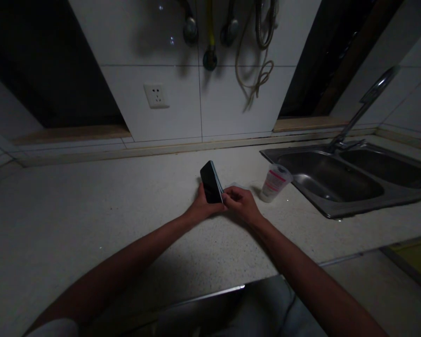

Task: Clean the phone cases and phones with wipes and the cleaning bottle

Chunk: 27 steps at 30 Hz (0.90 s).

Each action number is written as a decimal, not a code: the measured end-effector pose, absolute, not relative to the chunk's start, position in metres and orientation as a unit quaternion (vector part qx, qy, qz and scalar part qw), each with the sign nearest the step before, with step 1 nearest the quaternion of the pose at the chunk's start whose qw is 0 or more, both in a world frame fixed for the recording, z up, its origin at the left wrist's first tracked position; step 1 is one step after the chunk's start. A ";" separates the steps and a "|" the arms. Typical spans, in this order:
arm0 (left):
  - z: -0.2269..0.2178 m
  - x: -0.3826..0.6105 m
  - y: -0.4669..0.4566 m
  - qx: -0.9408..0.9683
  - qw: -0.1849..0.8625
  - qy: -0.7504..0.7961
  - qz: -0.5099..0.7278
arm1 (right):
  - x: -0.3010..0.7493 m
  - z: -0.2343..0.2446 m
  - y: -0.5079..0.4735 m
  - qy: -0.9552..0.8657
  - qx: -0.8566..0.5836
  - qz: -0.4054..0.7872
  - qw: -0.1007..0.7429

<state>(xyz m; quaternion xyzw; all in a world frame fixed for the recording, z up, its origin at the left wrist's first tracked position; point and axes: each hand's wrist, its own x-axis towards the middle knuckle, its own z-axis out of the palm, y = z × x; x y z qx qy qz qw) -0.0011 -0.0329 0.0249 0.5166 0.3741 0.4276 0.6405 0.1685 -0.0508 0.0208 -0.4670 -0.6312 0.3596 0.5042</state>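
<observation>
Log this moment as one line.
left hand: holding phone | right hand: at phone's lower right edge | plastic cup: on counter, between right hand and sink

Black phone [209, 182]; pink-printed cup [274, 182]; speckled pale counter [143, 201].

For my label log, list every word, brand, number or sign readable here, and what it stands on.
Nothing can be read.
Plastic cup: pink printing, too small and blurred to read.
Phone: no lettering can be made out on its dark face.
Wall socket: no readable marking.
</observation>
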 end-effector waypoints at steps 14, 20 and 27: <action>0.040 -0.002 -0.035 0.420 0.700 0.366 0.447 | 0.169 0.021 -0.053 -0.655 -0.451 0.372 0.479; 0.043 -0.002 -0.034 0.432 0.680 0.404 0.434 | 0.169 0.022 -0.054 -0.677 -0.447 0.353 0.465; 0.038 -0.003 -0.031 0.442 0.670 0.401 0.441 | 0.168 0.024 -0.058 -0.709 -0.425 0.328 0.457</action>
